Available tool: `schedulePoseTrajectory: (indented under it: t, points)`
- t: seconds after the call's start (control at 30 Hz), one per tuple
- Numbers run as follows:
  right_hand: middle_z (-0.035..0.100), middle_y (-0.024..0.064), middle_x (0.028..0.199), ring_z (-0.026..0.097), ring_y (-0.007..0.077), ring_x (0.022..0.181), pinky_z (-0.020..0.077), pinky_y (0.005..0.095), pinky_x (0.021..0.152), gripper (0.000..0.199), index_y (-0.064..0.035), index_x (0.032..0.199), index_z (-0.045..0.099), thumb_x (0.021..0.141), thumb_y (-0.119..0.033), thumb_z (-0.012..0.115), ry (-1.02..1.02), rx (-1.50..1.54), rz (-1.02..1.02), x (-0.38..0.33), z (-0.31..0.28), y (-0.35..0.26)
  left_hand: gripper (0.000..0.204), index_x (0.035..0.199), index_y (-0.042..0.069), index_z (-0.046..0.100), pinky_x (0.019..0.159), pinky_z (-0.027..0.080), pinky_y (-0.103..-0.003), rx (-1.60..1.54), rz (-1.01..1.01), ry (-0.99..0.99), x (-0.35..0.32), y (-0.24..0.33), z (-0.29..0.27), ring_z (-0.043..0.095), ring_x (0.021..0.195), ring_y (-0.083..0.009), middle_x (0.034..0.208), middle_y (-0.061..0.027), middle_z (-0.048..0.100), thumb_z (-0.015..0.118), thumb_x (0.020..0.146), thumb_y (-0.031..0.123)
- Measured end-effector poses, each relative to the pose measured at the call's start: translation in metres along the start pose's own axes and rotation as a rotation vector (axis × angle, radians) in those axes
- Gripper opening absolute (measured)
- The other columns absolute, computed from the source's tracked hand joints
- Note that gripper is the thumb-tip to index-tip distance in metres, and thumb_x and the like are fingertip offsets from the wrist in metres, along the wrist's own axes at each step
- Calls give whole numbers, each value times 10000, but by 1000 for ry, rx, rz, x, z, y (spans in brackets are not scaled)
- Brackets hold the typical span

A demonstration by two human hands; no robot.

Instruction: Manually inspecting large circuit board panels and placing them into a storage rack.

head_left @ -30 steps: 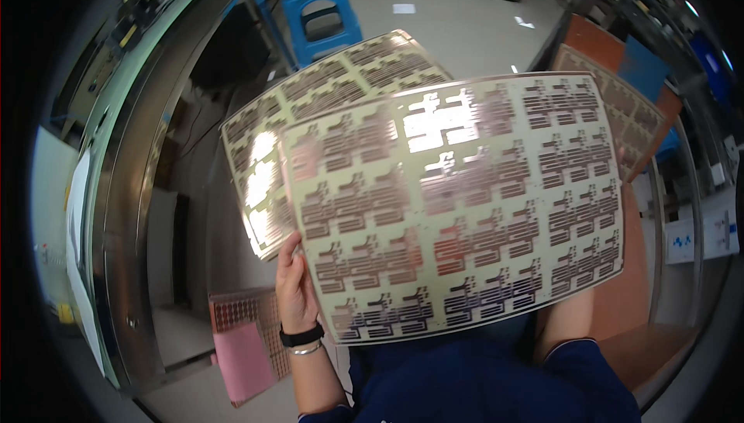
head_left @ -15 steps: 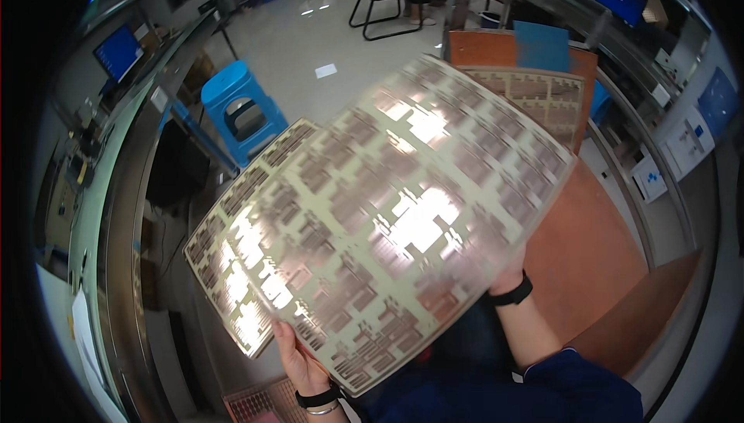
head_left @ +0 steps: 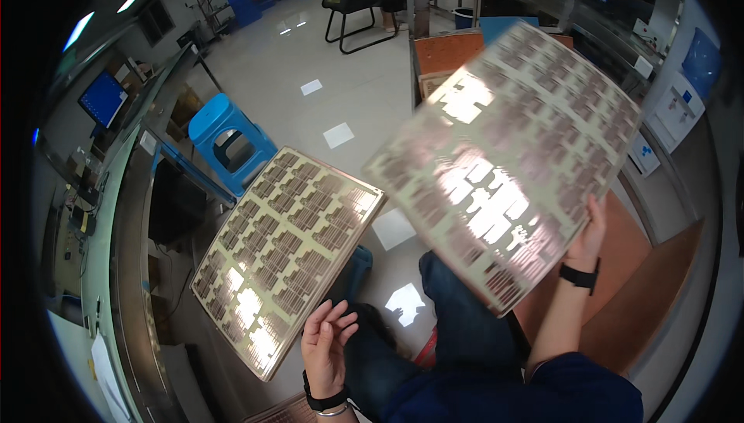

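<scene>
A large circuit board panel (head_left: pixel 535 136), pale green with copper-coloured patterns and bright glare, hangs tilted in the air on the right, smeared by motion. My right hand (head_left: pixel 590 233) grips its right edge, with the thumb on the face and the fingers partly hidden behind. On the left lies a stack of similar panels (head_left: pixel 283 241), its layered edges showing. My left hand (head_left: pixel 327 338) is just off the near right edge of this stack, holding nothing, its fingers apart and slightly curled.
Brown boards (head_left: pixel 624 314) lean on my right, with a metal frame (head_left: pixel 422 4) beyond. A blue stool (head_left: pixel 232 140) stands behind the stack on the left, beside a long workbench (head_left: pixel 124 237). Farther off is a black chair (head_left: pixel 349 4). A perforated copper-coloured sheet (head_left: pixel 287 411) shows at the bottom.
The panel has moved right and up, away from the stack, uncovering more of it. My left hand has let go of the panel; my right hand still carries it.
</scene>
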State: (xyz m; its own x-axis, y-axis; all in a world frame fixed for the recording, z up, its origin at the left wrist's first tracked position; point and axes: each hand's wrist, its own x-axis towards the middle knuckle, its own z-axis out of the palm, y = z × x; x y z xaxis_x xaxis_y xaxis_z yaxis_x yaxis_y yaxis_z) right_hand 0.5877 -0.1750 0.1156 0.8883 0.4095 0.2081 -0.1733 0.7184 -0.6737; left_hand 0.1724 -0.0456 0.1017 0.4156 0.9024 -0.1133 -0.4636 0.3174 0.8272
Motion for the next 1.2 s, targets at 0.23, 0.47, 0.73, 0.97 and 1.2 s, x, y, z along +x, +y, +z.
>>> schedulePoseTrajectory:
  t: [0.23,0.47,0.73,0.97,1.2]
  points:
    - [535,132,1182,547,212,1052,477,316,848,393,11,1278,413,893,-66,440,341,-426,-92,43,-75,-3,321,1203,-25,468,834,510,-344,68,-11,113,2,6,-21,590,993,-257,1171,-195,551,489,927,137]
    - [367,153,1363,421,211,1229,446,427,906,546,-83,1364,324,920,-356,488,419,-360,154,99,-31,68,296,1182,-24,481,825,512,-340,65,-30,188,21,4,-23,600,959,-256,1135,-195,565,484,927,126]
    - [47,269,1468,106,396,1361,178,507,1069,885,-136,1453,63,818,-347,642,-319,-1187,-89,107,24,297,271,1151,7,497,787,517,-343,85,-67,315,50,2,-27,608,926,-259,1082,-166,585,504,914,138]
    - [28,269,1465,101,460,1336,216,473,1078,880,-177,1446,123,761,-49,661,-191,-1564,-208,92,60,327,280,1185,25,506,856,480,-323,154,-224,325,84,12,-35,587,984,-230,1141,-162,573,487,935,149]
    - [84,244,1470,157,407,1343,260,437,1061,805,-171,1442,164,798,-81,639,-170,-1544,-229,101,38,333,318,1212,24,484,897,462,-331,12,-301,333,105,23,-18,577,1008,-234,1176,-177,556,513,921,150]
